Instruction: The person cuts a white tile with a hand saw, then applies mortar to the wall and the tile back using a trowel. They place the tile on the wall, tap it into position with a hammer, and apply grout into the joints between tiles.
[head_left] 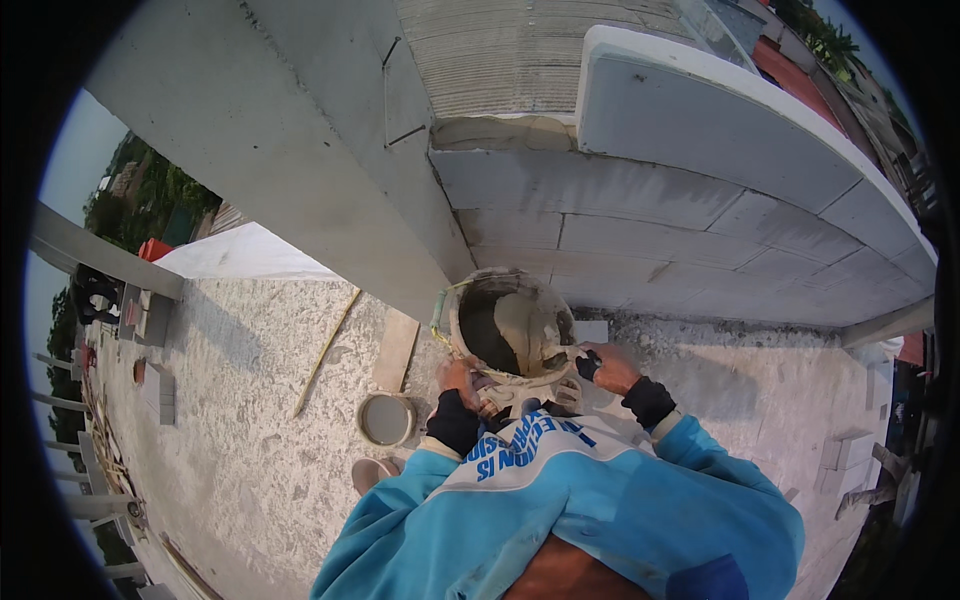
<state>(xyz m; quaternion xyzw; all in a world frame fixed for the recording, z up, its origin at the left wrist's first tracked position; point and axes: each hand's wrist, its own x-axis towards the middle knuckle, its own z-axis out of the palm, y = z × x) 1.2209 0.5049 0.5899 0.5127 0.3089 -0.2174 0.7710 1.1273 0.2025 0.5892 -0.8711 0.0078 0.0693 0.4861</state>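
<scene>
A mortar-crusted bucket (pixel 468 320) stands in front of me at the foot of the block wall, with wet grey mortar (pixel 520 325) inside. My left hand (pixel 458 380) is closed on its near left rim. At the near right rim, my right hand (pixel 612 368) grips the dark handle of what looks like a trowel (pixel 588 364); its mortar-smeared end reaches into the bucket. A green-sleeved carrying handle (pixel 438 308) hangs at the bucket's left side.
A block wall (pixel 640 235) and a grey column (pixel 330 150) rise ahead. Left of the bucket are a small pail (pixel 386 418) of greyish liquid, a cup-like container (pixel 372 474), a board (pixel 396 350) and a wooden stick (pixel 326 352). Blocks (pixel 848 455) lie at right.
</scene>
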